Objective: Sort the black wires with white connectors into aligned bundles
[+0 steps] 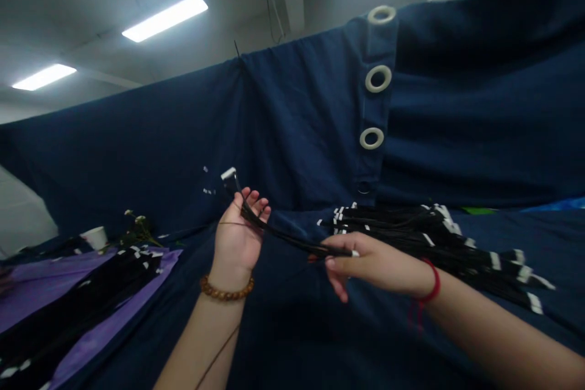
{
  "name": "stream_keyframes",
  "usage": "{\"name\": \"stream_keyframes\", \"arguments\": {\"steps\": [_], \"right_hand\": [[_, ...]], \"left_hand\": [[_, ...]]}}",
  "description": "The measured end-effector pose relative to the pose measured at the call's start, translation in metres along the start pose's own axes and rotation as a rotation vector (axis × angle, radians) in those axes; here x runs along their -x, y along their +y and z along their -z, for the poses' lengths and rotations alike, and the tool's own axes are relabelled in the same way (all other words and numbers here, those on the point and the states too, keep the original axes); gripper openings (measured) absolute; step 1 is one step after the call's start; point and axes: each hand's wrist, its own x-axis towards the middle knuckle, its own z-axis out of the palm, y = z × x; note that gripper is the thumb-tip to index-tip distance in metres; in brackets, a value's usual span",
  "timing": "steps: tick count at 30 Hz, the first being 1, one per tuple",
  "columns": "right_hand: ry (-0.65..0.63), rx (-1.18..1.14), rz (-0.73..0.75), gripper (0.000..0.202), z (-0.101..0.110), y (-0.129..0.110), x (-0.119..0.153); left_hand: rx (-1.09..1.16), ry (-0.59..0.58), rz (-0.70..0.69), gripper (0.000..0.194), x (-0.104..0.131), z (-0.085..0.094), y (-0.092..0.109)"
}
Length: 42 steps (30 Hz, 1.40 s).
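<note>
A short black cable bundle [292, 239] with white connectors at its ends stretches between my two hands. My left hand [242, 231] is turned palm up, its fingers curled around the cables near the far end. Above those fingers a wide white connector [228, 173] sticks up. My right hand [361, 261] pinches the other end between thumb and fingers, and a small white tip [355, 253] shows on top of it. A thin dark wire [219, 356] hangs down across my left forearm.
Behind my right hand lies a pile of black cables with white connectors [411, 225]. On the left, more black cables [91, 292] rest on purple cloth [22, 280], near a white cup [95, 237] and a small plant [139, 228]. A dark blue curtain [297, 122] hangs behind.
</note>
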Motion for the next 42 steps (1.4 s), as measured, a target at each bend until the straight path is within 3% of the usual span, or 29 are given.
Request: {"name": "stream_keyframes", "arguments": {"steps": [3, 5, 7, 9, 10, 11, 13, 16, 20, 26, 29, 32, 36, 39, 42], "right_hand": [[0.253, 0.287, 0.016, 0.034, 0.02, -0.009, 0.008], [0.447, 0.535, 0.063, 0.029, 0.026, -0.016, 0.016], [0.586, 0.641, 0.139, 0.021, 0.024, -0.023, 0.022], [0.651, 0.666, 0.211, 0.022, 0.018, -0.03, 0.026], [0.661, 0.694, 0.238, 0.025, 0.013, -0.035, 0.026], [0.662, 0.74, 0.257, 0.027, 0.008, -0.041, 0.025], [0.647, 0.83, 0.279, 0.025, -0.003, -0.056, 0.02], [0.641, 0.858, 0.269, 0.017, -0.016, -0.08, 0.008], [0.739, 0.677, 0.286, 0.016, -0.027, -0.095, -0.001], [0.71, 0.54, 0.301, 0.02, -0.015, -0.08, 0.002], [0.99, 0.325, 0.442, 0.021, -0.002, -0.076, 0.001], [1.305, 0.079, 0.644, 0.022, 0.004, -0.079, 0.002], [1.538, -0.211, 0.77, 0.009, 0.001, -0.088, 0.004], [1.574, -0.417, 0.879, 0.01, 0.001, -0.093, 0.004], [1.441, -0.661, 0.971, 0.015, 0.005, -0.095, 0.004]], "left_hand": [[-0.094, 0.185, -0.01, 0.005, -0.031, 0.025, 0.006], [-0.152, 0.297, -0.12, 0.005, -0.044, 0.038, 0.02], [-0.223, 0.292, -0.275, 0.014, -0.043, 0.043, 0.035], [-0.305, 0.133, -0.395, 0.021, -0.026, 0.038, 0.043], [-0.369, 0.004, -0.434, 0.023, -0.013, 0.033, 0.043], [-0.552, -0.212, -0.463, 0.025, 0.002, 0.027, 0.041], [-0.903, -0.578, -0.289, 0.032, 0.032, 0.013, 0.03], [-0.969, -0.854, -0.257, 0.041, 0.057, -0.01, 0.013], [-0.774, -0.899, -0.221, 0.029, 0.055, -0.029, 0.011], [-1.086, -0.892, -0.25, 0.019, 0.042, -0.016, 0.025], [-1.145, -0.997, -0.137, 0.019, 0.036, -0.009, 0.028], [-1.376, -1.058, -0.244, 0.019, 0.031, -0.005, 0.029], [-1.675, -1.163, -0.343, 0.025, 0.028, -0.001, 0.022], [-1.703, -1.218, -0.395, 0.029, 0.027, 0.0, 0.014], [-1.707, -1.179, -0.461, 0.02, 0.027, -0.001, 0.008]]}}
